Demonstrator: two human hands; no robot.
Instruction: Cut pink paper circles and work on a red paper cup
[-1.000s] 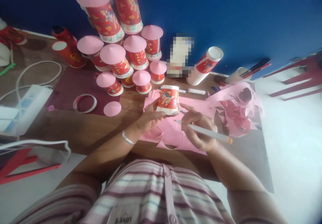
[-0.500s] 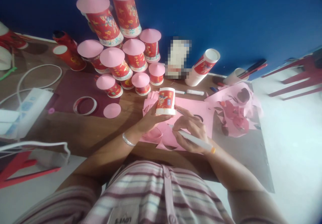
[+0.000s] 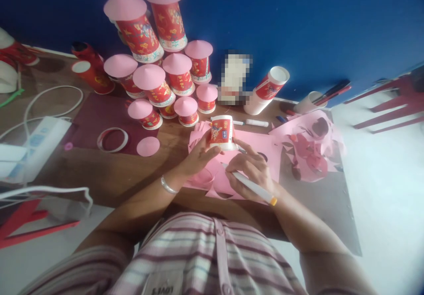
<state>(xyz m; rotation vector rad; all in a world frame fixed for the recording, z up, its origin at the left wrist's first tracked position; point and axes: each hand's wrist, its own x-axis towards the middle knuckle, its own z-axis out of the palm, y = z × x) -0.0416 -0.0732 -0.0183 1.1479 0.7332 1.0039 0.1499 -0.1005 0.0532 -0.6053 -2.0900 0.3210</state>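
A small red-and-white paper cup [image 3: 221, 131], upside down with its white rim at the bottom, is in my left hand [image 3: 202, 153], whose thumb lies along that rim. My right hand [image 3: 250, 171] closes on a slim white pen-like tool [image 3: 253, 185] with an orange end; its exact kind I cannot make out. The right index finger reaches to the cup's rim, where a thin dark thing [image 3: 242, 150] shows. Below both hands lie pink paper sheets [image 3: 245, 145] and a curled pink strip. A pink paper disc [image 3: 148, 146] is to the left.
Several red cups with pink cone roofs [image 3: 149, 77] stand at the back. A tape roll [image 3: 112, 140] lies left, near a white cable and box [image 3: 36, 142]. To the right are stacked cups [image 3: 272, 82], a pen holder [image 3: 308, 102] and pink scraps [image 3: 309, 153].
The held cup has shifted slightly right and turned a little. My left thumb has moved up along its rim. The white tool's orange end has swung slightly toward me.
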